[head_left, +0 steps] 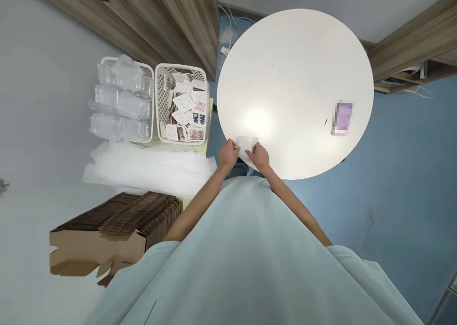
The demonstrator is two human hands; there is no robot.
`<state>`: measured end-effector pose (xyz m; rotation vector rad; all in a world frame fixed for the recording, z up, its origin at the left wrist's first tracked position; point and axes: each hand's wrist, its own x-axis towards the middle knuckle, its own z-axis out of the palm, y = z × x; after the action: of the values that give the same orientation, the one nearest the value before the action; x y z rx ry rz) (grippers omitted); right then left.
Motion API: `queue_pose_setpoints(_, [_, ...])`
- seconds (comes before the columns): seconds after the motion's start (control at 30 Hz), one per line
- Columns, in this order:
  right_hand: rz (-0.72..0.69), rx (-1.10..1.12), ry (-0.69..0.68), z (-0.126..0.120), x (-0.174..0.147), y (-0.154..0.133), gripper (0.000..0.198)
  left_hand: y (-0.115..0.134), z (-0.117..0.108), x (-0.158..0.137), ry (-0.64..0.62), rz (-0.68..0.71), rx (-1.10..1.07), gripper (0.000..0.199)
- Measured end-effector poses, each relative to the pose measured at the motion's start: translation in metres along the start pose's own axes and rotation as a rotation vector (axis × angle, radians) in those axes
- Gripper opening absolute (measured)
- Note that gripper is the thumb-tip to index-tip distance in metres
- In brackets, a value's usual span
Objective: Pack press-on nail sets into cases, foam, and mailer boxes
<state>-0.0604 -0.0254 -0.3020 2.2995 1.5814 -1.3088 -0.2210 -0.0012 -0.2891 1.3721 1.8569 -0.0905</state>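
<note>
Near the front edge of the round white table (300,68), a small, whitish, flat sheet (246,142) is stretched between my two hands. My left hand (229,153) pinches its left side between thumb and fingers. On the opposite side, my right hand (259,156) is closed on the right edge, thumb toward the middle. Whether the sheet is a single layer or a thin pouch I cannot tell. A blurred purple item (343,118) lies well to the right on the tabletop.
Left of the table, a white basket (161,94) holds carded packs. Beside it, another basket (153,101) carries clear plastic boxes (123,99). Nearer me lie white foam-like sheets (150,168) and stacked flat brown cartons (117,225). Cables (228,27) run behind the table.
</note>
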Motion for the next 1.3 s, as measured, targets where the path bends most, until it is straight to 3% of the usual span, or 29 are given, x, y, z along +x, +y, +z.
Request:
queue_pose_setpoints(0.2, [-0.084, 0.012, -0.031, -0.028, -0.020, 0.027, 0.019, 0.002, -0.006, -0.041, 0.085, -0.058, -0.087, 0.011])
queue_pose_setpoints(0.43, [-0.204, 0.078, -0.125, -0.060, -0.044, 0.059, 0.017, 0.003, 0.000, -0.121, 0.237, -0.199, -0.228, 0.014])
queue_pose_setpoints(0.63, [-0.290, 0.103, -0.187, -0.066, -0.058, 0.071, 0.018, -0.009, 0.017, -0.195, 0.391, -0.303, -0.334, 0.017])
queue_pose_setpoints(0.8, [-0.316, 0.135, -0.198, -0.068, -0.079, 0.074, 0.017, -0.023, 0.026, -0.230, 0.419, -0.346, -0.449, 0.020])
queue_pose_setpoints(1.07, [-0.365, 0.179, -0.100, -0.063, -0.132, 0.057, 0.019, -0.056, 0.006, -0.258, 0.480, -0.238, -0.536, 0.021])
queue_pose_setpoints(1.17, [-0.394, 0.183, -0.050, -0.054, -0.158, 0.037, 0.018, -0.085, -0.009, -0.271, 0.521, -0.187, -0.580, 0.020])
queue_pose_setpoints(1.3, [-0.447, 0.162, -0.012, -0.032, -0.193, 0.002, 0.018, -0.132, -0.031, -0.294, 0.666, -0.173, -0.568, 0.018])
